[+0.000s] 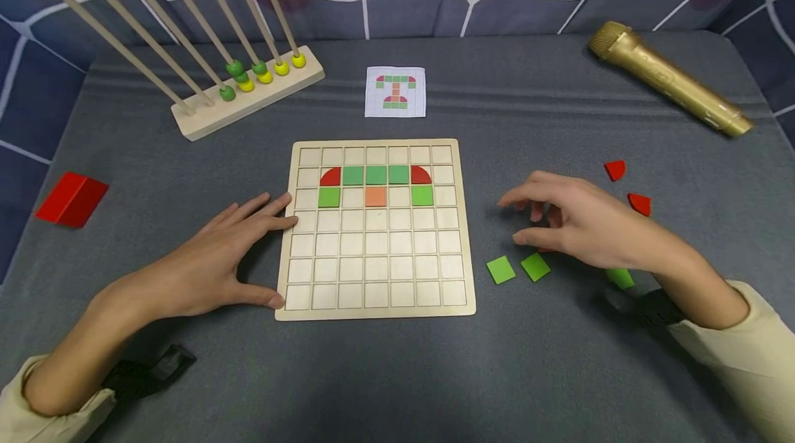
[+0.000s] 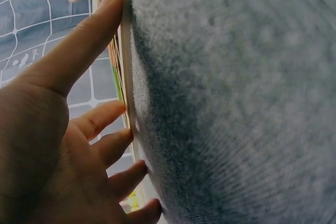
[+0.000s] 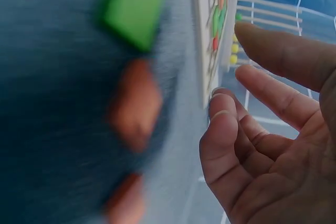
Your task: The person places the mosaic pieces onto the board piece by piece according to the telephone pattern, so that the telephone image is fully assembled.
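Observation:
A wooden grid board (image 1: 375, 260) lies on the table, bearing green square tiles (image 1: 375, 175), an orange square tile (image 1: 375, 197) and two red quarter-round tiles (image 1: 421, 174) in its upper rows. Spread along the board's left edge, my left hand (image 1: 211, 263) touches it with thumb and fingertips. My right hand (image 1: 571, 219) hovers right of the board, thumb apart from loosely bent fingers, nothing between them. Below it are loose green tiles (image 1: 535, 266); one orange tile (image 3: 136, 106) shows in the right wrist view and is mostly hidden by the hand from the head.
Two red quarter-round tiles (image 1: 615, 170) lie beyond my right hand. A pattern card (image 1: 395, 109) sits behind the board. Around the table's far side are a bead rack (image 1: 248, 98) with tall rods and a gold microphone (image 1: 673, 81). A red block (image 1: 72, 199) stands at left.

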Motion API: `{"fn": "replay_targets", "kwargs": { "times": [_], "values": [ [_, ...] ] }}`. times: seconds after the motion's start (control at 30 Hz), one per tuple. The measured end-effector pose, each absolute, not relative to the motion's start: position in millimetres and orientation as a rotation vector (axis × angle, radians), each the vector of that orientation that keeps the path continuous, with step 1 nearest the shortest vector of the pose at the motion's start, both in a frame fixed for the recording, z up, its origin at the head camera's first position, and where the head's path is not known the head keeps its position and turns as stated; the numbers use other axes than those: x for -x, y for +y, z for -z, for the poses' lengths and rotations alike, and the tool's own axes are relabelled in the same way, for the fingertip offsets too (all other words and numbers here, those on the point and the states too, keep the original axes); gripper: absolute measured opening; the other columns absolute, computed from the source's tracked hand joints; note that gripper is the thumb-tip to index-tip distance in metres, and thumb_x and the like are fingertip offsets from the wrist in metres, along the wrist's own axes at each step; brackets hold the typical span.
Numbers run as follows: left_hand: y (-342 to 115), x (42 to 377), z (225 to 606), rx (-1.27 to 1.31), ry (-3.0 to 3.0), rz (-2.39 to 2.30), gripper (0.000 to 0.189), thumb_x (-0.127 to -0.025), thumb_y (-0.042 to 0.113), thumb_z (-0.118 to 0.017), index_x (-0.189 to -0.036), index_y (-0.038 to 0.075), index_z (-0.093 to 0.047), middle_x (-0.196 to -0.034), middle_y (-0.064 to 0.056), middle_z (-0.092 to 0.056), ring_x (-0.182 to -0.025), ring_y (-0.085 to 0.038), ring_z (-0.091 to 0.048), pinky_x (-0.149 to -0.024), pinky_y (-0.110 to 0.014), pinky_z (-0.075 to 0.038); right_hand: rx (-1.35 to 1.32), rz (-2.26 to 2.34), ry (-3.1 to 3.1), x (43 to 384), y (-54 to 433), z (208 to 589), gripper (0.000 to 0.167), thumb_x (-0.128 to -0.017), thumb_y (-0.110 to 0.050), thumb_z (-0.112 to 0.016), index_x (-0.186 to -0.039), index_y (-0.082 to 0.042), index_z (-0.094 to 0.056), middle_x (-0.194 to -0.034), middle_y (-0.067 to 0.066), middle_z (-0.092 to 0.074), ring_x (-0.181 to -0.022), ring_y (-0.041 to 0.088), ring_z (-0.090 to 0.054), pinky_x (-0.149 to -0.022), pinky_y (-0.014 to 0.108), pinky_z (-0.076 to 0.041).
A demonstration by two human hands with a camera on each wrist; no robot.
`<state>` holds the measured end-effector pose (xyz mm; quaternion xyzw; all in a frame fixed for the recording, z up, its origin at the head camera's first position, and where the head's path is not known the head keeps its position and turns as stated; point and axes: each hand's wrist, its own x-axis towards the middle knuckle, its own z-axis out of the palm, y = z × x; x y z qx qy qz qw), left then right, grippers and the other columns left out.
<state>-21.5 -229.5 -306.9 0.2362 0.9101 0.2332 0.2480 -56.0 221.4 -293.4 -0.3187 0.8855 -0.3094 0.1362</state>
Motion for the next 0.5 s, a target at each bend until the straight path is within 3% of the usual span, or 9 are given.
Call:
{"fn": "replay_targets", "kwargs": {
  "times": [0.3, 0.5],
  "values": [
    [-229.8, 22.2, 307.3, -0.635, 2.477, -0.623, 0.107, -0.068, 0.072, -0.073, -0.15, 0.012, -0.04, -0.164, -0.006, -0.012, -0.148, -0.038, -0.006, -0.112, -0.067, -0.004, 0.866, 0.962, 2.634, 28.1, 259.4, 310.8, 0.042, -0.076, -0.002, -0.084, -0.112, -0.016, -0.068, -0.086, -0.009, -0.053, -0.074, 0.005, -0.048, -0.06, 0.019, -0.039],
    [-229.6, 22.0, 307.1, -0.629, 2.477, -0.62, 0.107, -0.068, 0.073, -0.073, -0.15, 0.013, -0.04, -0.164, -0.006, -0.011, -0.148, -0.039, -0.006, -0.112, -0.067, -0.003, 0.819, 0.842, 2.687, 25.6, 267.5, 315.7, 0.042, -0.074, -0.008, -0.086, -0.11, -0.019, -0.067, -0.083, -0.008, -0.048, -0.073, 0.004, -0.044, -0.059, 0.019, -0.036]
  ]
}}
